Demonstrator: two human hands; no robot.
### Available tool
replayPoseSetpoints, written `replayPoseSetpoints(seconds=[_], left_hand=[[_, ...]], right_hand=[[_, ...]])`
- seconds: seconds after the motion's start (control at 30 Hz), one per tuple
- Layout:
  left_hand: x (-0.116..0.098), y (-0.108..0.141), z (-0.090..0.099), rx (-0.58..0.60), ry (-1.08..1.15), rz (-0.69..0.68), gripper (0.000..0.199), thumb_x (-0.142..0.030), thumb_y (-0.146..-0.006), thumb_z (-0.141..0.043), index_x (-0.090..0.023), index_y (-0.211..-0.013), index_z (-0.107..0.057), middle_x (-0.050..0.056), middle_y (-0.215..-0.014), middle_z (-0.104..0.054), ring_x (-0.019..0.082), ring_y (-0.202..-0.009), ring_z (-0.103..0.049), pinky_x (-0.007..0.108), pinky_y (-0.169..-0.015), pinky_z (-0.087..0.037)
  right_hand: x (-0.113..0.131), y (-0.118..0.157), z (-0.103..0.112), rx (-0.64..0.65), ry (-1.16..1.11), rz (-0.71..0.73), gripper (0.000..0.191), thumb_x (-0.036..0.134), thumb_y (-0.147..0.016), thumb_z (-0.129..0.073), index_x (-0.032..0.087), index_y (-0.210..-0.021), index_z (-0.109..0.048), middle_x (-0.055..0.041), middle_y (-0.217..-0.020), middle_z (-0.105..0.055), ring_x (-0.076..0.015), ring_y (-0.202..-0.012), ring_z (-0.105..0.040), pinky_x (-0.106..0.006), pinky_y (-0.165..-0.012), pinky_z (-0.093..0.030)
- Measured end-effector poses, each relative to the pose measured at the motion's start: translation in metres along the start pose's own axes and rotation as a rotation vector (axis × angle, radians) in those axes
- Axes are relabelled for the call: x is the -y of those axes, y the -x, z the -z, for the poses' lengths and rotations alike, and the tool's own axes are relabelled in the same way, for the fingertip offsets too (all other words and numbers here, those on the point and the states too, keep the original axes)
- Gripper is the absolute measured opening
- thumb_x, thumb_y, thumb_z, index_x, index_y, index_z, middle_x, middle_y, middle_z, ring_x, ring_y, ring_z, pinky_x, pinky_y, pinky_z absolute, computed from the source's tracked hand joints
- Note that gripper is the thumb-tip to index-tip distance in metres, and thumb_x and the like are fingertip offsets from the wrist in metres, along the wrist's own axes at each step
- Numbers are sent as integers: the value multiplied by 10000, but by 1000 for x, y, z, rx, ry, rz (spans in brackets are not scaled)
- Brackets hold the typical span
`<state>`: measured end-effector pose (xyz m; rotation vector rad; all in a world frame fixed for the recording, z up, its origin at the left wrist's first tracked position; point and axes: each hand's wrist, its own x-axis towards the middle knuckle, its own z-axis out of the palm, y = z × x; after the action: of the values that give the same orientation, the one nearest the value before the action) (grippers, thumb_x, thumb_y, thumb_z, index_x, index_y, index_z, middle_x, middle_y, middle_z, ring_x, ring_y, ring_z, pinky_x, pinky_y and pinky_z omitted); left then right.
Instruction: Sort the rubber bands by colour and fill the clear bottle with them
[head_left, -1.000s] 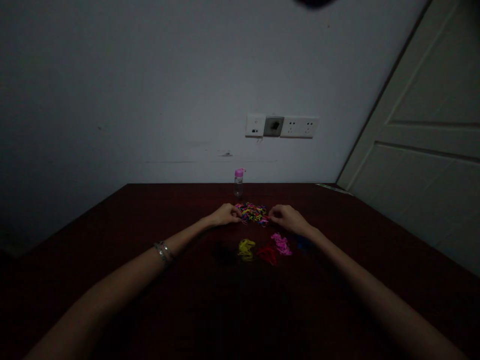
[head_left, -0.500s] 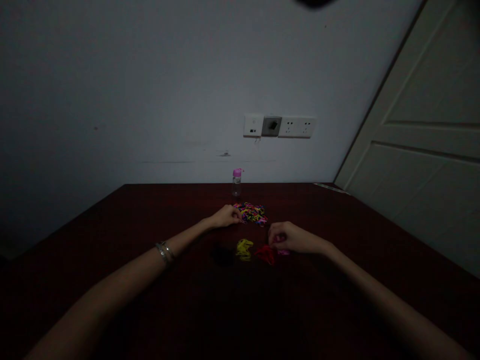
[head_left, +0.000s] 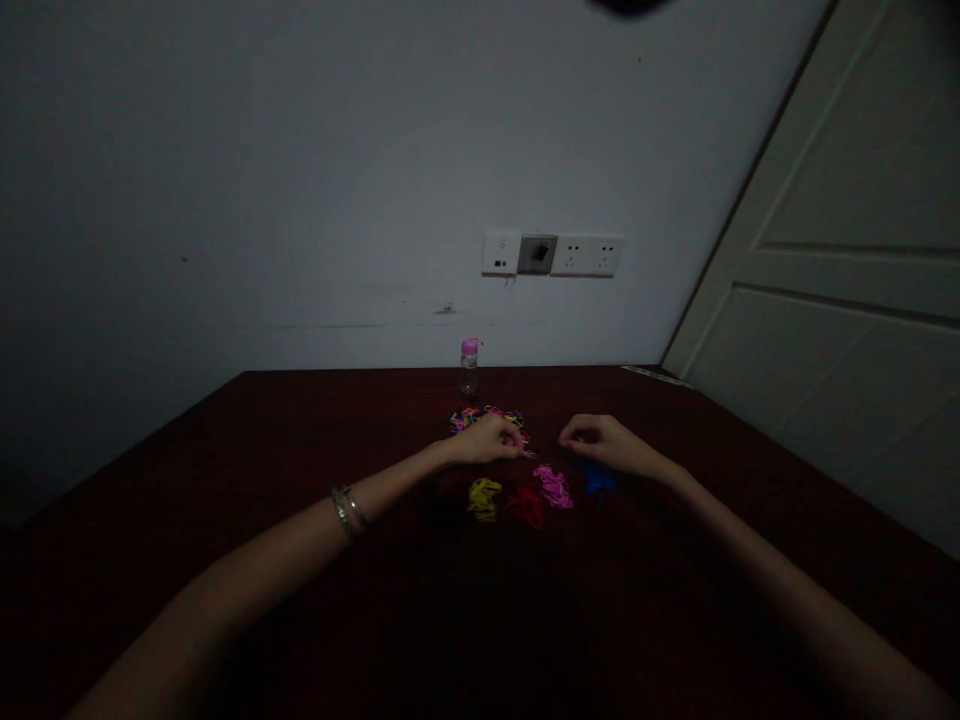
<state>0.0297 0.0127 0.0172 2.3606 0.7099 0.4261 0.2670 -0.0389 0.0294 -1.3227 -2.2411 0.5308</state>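
Note:
A heap of mixed-coloured rubber bands (head_left: 465, 418) lies on the dark red table, partly hidden behind my left hand (head_left: 487, 439). The left thumb and fingers are pinched together, with a small pinkish band at their tips. My right hand (head_left: 609, 444) hovers to the right of the heap, thumb and forefinger closed; whatever they hold is too small to see. Nearer to me lie separate piles of yellow bands (head_left: 484, 498), red bands (head_left: 526, 507) and pink bands (head_left: 553, 486). Blue bands (head_left: 599, 479) lie just below the right hand.
A clear bottle with a pink cap (head_left: 469, 366) stands behind the heap. Beyond the table (head_left: 337, 400) is a wall with a row of sockets (head_left: 585, 256). A panelled door (head_left: 840, 300) is on the right, and a thin patterned strip (head_left: 656, 376) lies at the back right edge.
My left hand has moved right across the front of the mixed heap. My right hand has lifted away from the pink pile, up and to the right, uncovering the pink and blue bands.

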Motion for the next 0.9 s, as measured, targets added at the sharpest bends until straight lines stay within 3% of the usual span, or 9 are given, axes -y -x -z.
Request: replayPoseSetpoints(seconds=[0.2, 0.4, 0.47, 0.57, 0.7, 0.8, 0.9], left_hand=[[-17, -18, -32, 87, 14, -54, 154, -223, -701, -569, -115, -778, -648, -12, -586, -535, 70, -523, -444, 173, -486, -293], [-9, -18, -30, 92, 151, -7, 219, -261, -679, -600, -115, -830, -660, -8, -600, -556, 73, -527, -446, 180, -496, -313], [-2, -18, -20, 5, 254, 38, 228, -276, -677, -602, -111, -821, -665, 12, -648, -594, 85, -571, -480, 190, -536, -345], [15, -17, 3, -237, 372, 116, 226, -292, -667, -610, -96, -765, -664, 45, -720, -628, 101, -631, -516, 212, -598, -382], [41, -10, 33, -510, 439, 250, 262, -327, -661, -616, -87, -759, -654, 23, -601, -579, 72, -513, -453, 197, -495, -342], [60, 0, 47, -614, 532, 345, 314, -365, -672, -603, -86, -811, -639, -32, -475, -456, 34, -383, -318, 186, -391, -230], [78, 11, 54, -614, 564, 385, 340, -385, -657, -609, -95, -833, -632, -52, -466, -416, 24, -356, -279, 182, -366, -183]], right_hand=[[-5, 1, -6, -4, 28, -27, 184, 232, -731, -506, 133, -818, -635, -57, -808, -633, -149, -706, -559, -258, -641, -443], [-12, -1, -9, 26, 52, -24, 198, 212, -731, -510, 136, -857, -643, -61, -833, -635, -154, -747, -567, -268, -687, -447], [-16, -4, -10, 23, 51, -14, 208, 211, -739, -507, 139, -876, -646, -64, -847, -636, -156, -760, -570, -270, -699, -448], [-16, -11, -15, 37, 43, 7, 214, 194, -737, -509, 136, -892, -645, -67, -852, -634, -153, -758, -572, -266, -694, -447], [-9, -23, -26, 69, -8, 19, 229, 170, -715, -523, 126, -913, -630, -67, -854, -627, -149, -748, -572, -255, -668, -447], [-6, -32, -35, 100, -16, 23, 268, 148, -694, -529, 131, -946, -619, -59, -853, -621, -146, -743, -567, -248, -658, -441], [-8, -38, -42, 106, 26, 27, 283, 131, -695, -503, 130, -952, -621, -56, -819, -620, -142, -717, -558, -238, -640, -425]])
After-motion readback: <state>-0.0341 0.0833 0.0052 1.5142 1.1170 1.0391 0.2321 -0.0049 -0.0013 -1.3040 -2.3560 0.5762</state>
